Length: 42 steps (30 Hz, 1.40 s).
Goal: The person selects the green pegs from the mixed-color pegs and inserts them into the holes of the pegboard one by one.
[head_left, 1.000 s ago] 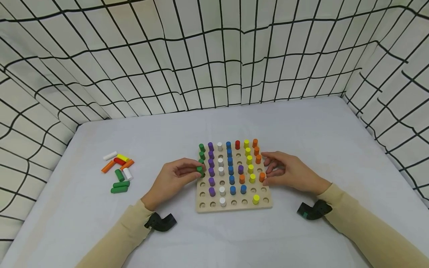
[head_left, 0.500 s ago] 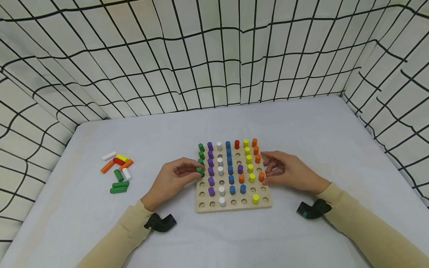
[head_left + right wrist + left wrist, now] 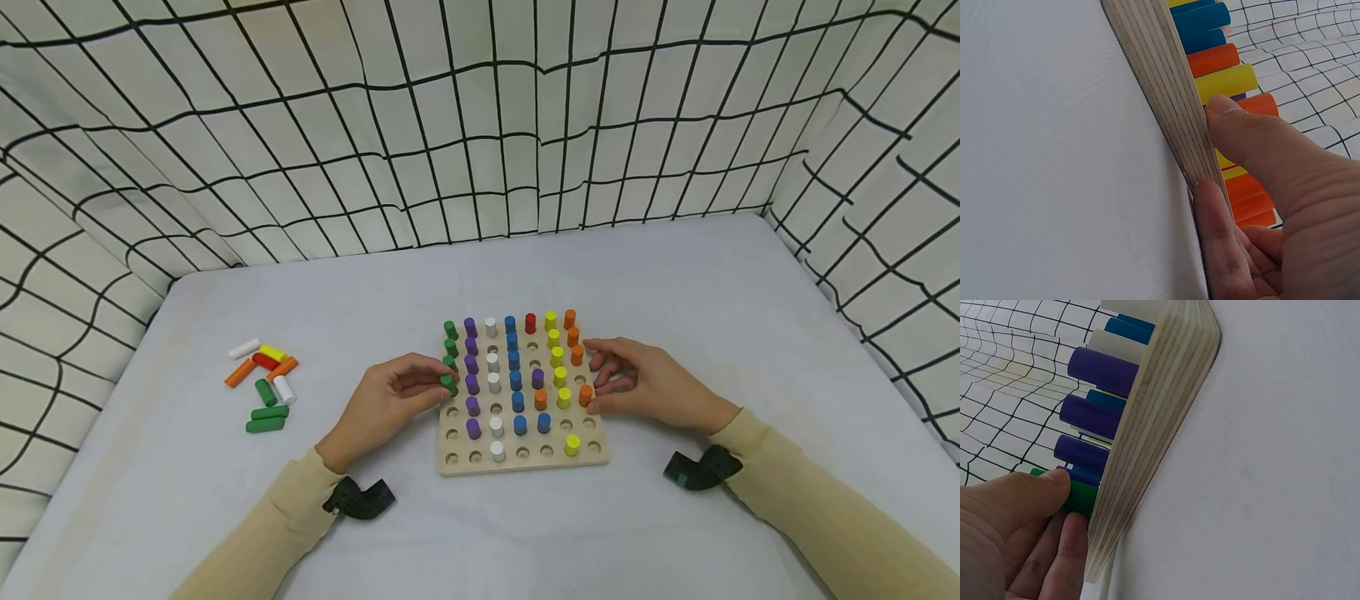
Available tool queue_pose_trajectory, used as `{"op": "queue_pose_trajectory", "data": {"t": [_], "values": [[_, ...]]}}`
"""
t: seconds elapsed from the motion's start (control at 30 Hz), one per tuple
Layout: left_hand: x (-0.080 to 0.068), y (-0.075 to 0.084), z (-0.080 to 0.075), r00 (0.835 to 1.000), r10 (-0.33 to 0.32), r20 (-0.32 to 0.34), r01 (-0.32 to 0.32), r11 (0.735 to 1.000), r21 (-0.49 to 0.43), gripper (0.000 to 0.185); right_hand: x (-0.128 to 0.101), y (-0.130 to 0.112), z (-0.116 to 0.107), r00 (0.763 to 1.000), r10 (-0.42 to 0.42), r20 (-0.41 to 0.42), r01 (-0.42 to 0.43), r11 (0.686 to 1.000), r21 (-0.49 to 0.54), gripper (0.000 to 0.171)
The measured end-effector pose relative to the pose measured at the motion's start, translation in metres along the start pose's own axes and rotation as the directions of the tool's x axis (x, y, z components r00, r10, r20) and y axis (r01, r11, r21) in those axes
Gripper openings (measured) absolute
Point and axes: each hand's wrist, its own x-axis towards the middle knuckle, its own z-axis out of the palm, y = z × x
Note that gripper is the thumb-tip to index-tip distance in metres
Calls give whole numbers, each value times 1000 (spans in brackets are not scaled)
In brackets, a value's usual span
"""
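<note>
A wooden pegboard [image 3: 525, 463] lies mid-table, with colored pegs standing in columns. My left hand [image 3: 393, 396] is at its left edge, pinching a green peg [image 3: 448, 384] between thumb and fingers at the fourth hole of the leftmost column. In the left wrist view the lower end of this green peg [image 3: 1082, 499] meets the board's top face, next to the purple pegs [image 3: 1088, 417]. My right hand [image 3: 637, 383] holds the board's right edge. Its thumb [image 3: 1225, 115] lies on top beside an orange peg [image 3: 1261, 104], and a finger [image 3: 1213, 209] rests against the layered side.
Loose pegs lie to the left: green [image 3: 266, 425], white [image 3: 283, 389], orange [image 3: 240, 372], red [image 3: 266, 361] and yellow [image 3: 274, 353]. White panels with a black grid [image 3: 480, 125] rise behind and at both sides of the white-covered table [image 3: 510, 533].
The green peg in my left fingers has shifted very slightly, covering more of its hole. My right hand keeps its place on the board's edge.
</note>
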Motion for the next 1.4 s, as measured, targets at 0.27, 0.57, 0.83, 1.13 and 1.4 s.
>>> {"op": "queue_pose_trajectory", "data": {"t": [0.27,0.57,0.83,1.13,1.4], "values": [[0,1,-2,1000,0,-3,0,1000,13,31,0,-1,0,1000,-8,0,8,1000,13,85],[-5,8,-16,999,-4,-49,8,997,74,32,1,1,3,1000,-21,-3,21,1000,6,86],[-15,12,-33,997,28,-73,-17,990,138,34,1,1,3,999,-35,-7,35,999,8,86],[-27,20,-60,989,66,-130,-42,983,179,37,1,0,4,1000,-7,-2,7,1000,5,87],[-44,28,-83,975,92,-201,-60,986,159,37,0,-2,3,1000,-5,-7,5,1000,7,86]]}}
